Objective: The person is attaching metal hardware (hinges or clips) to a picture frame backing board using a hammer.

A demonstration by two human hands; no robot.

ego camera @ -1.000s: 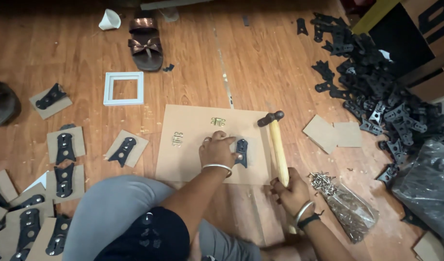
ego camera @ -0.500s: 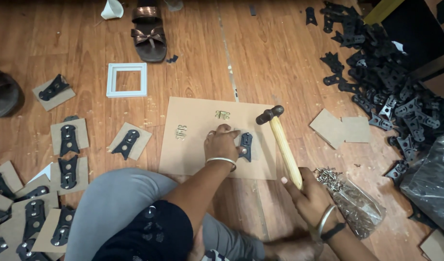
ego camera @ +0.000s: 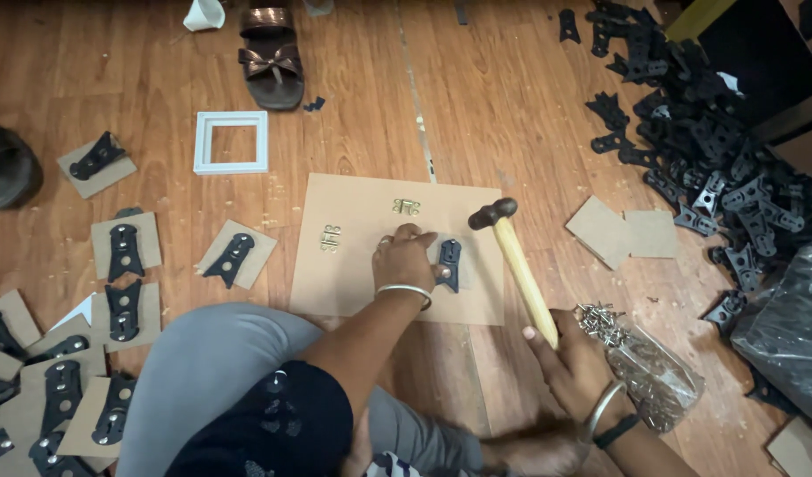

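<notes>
the left hand (ego camera: 404,258) was seen pressed down on a small card under a black bracket (ego camera: 448,263), fingers (ego camera: 397,237) bent & closed w/ tips at the bracket's left edge. whether a nail was pinched there couldn't be told. bracket & card lay on a big brown board (ego camera: 362,274) on the wood floor (ego camera: 512,97), just in front of the knees.

the right hand (ego camera: 572,360) was wrapped shut round the low end of a hammer (ego camera: 516,261) handle, its dark head raised just right of the bracket, apart from it.

judged as a nailing step. to be done well, the bracket prob. needed to be kept flat & square on its card, fingertips kept clear of the strike spot, the head brought down straight, light taps first. the grip far down the handle gave swing but less aim, so short strokes seemed safer.

counts, as far as visible: 1 hammer. 1 board. 2 small brass hinges (ego camera: 406,207) on the board. 1 white square frame (ego camera: 232,142) to the upper left. 1 sandal (ego camera: 271,57) above it, another dark shoe at the left edge. 2 blank cards (ego camera: 625,234) right of the board. 1 clear bag of nails (ego camera: 640,362) by the right hand, nails too many to count. approx. a dozen finished bracket-on-card pieces (ego camera: 126,249) at left, some cut off by the edge. loose bracket pile (ego camera: 697,141) at right, far too many to count.
</notes>
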